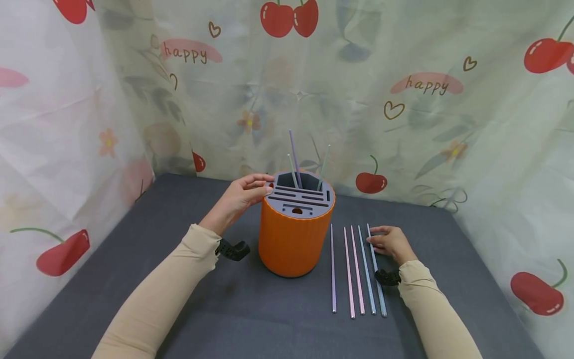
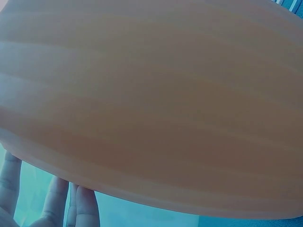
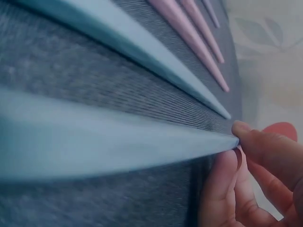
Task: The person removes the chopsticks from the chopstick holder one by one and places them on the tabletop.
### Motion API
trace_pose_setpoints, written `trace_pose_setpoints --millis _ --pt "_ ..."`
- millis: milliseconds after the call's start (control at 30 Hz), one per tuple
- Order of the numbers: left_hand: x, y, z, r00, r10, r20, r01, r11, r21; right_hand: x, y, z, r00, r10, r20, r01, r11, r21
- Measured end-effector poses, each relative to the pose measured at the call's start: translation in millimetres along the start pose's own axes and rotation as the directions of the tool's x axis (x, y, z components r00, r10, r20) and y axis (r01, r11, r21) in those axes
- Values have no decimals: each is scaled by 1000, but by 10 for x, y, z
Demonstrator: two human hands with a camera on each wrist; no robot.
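Note:
An orange ribbed utensil holder [image 1: 293, 244] with a grey slotted top [image 1: 298, 202] stands on the table. My left hand [image 1: 244, 192] rests against the left side of its rim, fingers fairly straight. In the left wrist view the holder's wall [image 2: 156, 109] fills most of the picture, fingers [image 2: 54, 198] touching its edge. A purple chopstick [image 1: 294, 154] and two pale green ones stand in the back opening. My right hand [image 1: 392, 244] pinches the thin far end of the rightmost blue chopstick [image 1: 378, 279], between thumb and finger in the right wrist view.
Left of the pinched chopstick lie another blue chopstick [image 1: 366, 271], two pink chopsticks [image 1: 357, 271] and a purple chopstick [image 1: 333, 269], roughly parallel. A dark grey cloth [image 1: 269, 319] covers the table. Cherry-printed curtains [image 1: 358, 99] hang behind and at both sides.

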State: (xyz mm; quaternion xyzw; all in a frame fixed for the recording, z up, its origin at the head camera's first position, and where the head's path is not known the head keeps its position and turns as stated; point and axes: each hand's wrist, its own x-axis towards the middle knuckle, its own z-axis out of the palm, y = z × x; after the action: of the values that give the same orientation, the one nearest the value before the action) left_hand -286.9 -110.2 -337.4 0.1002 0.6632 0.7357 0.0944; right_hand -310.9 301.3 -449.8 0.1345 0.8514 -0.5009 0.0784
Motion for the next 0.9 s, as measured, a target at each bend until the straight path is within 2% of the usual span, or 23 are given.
trace_pose_setpoints --millis 300,900 --pt "-2 -4 -2 1000 7 2 -7 1000 -8 11 3 61 999 31 -34 -33 999 -40" --pt "-9 7 -1 1000 8 10 -8 1000 -14 40 -2 68 999 43 -10 -44 998 -54"
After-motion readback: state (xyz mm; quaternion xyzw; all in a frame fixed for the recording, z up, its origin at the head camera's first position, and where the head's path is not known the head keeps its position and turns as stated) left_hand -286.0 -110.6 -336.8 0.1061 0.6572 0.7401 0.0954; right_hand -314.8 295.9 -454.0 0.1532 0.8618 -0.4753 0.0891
